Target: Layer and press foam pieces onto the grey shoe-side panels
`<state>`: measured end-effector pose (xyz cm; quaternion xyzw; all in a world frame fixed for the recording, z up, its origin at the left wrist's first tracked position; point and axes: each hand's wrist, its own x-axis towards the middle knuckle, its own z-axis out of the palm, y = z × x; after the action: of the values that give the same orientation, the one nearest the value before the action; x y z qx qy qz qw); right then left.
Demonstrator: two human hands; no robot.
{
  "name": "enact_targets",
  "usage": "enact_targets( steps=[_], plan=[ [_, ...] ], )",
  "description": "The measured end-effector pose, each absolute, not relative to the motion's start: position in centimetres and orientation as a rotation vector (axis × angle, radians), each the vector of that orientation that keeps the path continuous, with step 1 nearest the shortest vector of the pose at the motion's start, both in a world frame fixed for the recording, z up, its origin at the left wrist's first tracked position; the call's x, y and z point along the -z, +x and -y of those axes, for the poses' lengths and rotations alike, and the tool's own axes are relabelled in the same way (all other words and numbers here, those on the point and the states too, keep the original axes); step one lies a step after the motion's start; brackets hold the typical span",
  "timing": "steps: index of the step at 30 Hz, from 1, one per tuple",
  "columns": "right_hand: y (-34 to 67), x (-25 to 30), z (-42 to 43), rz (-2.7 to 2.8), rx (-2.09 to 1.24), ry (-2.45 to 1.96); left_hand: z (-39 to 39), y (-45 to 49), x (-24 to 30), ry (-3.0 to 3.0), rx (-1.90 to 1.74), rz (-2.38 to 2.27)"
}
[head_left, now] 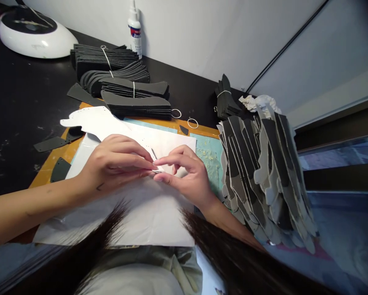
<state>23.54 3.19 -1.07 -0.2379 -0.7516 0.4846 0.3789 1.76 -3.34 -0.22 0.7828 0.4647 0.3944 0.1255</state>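
While the left hand (114, 166) and right hand (185, 176) meet above a white paper sheet (147, 217), their fingers (174, 157) pinch a small pale sliver (155, 169) from either side, its long axis roughly level, pointing toward the right hand; a fanned stack of grey-edged dark pieces (264, 176) stands just beyond, toward the right edge of the table (24, 135).

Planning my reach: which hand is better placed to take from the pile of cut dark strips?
The right hand, probably: it lies nearer the pile of cut dark strips, while the left hand sits farther off. Both hold a small pale piece.
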Motion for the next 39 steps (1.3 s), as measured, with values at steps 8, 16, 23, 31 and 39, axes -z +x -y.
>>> enact_targets(
  steps=[8,16,23,31,39],
  plan=[
    [23.6,1.2,-3.3,2.022,-0.994,-0.418,3.6,1.8,0.8,2.317,-1.098,-1.419],
    [23.4,0.8,-2.8,1.906,-1.129,-0.615,3.5,2.0,1.0,2.361,-1.086,-1.406],
    [23.3,1.1,-3.4,1.832,-1.302,-0.768,3.4,1.8,1.0,2.47,-1.077,-1.464],
    [23.4,0.8,-2.8,1.886,-1.133,-0.644,3.7,1.9,0.9,2.502,-1.166,-1.548],
    [24.2,0.9,-5.3,1.022,-1.706,-0.826,3.6,1.5,0.2,2.875,-1.163,-1.743]
  ],
)
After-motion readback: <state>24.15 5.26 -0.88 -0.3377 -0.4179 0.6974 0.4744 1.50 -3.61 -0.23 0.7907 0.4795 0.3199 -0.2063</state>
